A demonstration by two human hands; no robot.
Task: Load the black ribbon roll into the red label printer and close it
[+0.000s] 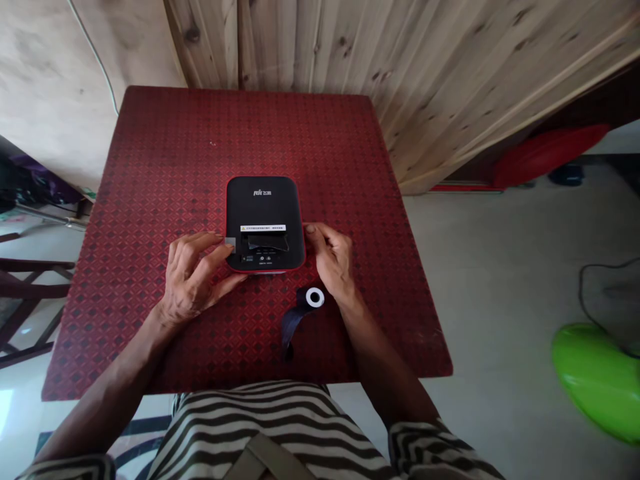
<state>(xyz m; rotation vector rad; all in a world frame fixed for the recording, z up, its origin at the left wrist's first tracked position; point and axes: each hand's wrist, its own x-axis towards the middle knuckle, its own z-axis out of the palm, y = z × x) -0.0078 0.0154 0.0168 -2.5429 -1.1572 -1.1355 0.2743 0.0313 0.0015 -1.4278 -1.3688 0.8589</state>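
Observation:
A black receipt printer [264, 208] with a red rim lies on the table in front of me. White lettering is on its lid, and a white label strip [263, 228] runs above its slot. A dark strip [269, 243] shows at the slot. My left hand [196, 270] grips the printer's left front corner, thumb at the front edge and fingertips by a small grey translucent piece [230, 245]. My right hand [333, 259] holds the right edge, thumb and bent fingers against it. Close to the right wrist rests a black roll [315, 297] with a white end, its dark tail [291, 327] unrolled.
The table [165, 153] has a red patterned cover and meets a wooden plank wall [310, 47] at the back. A dark wooden chair [30, 287] stands at the left. On the floor at the right is a bright green rounded object [595, 380].

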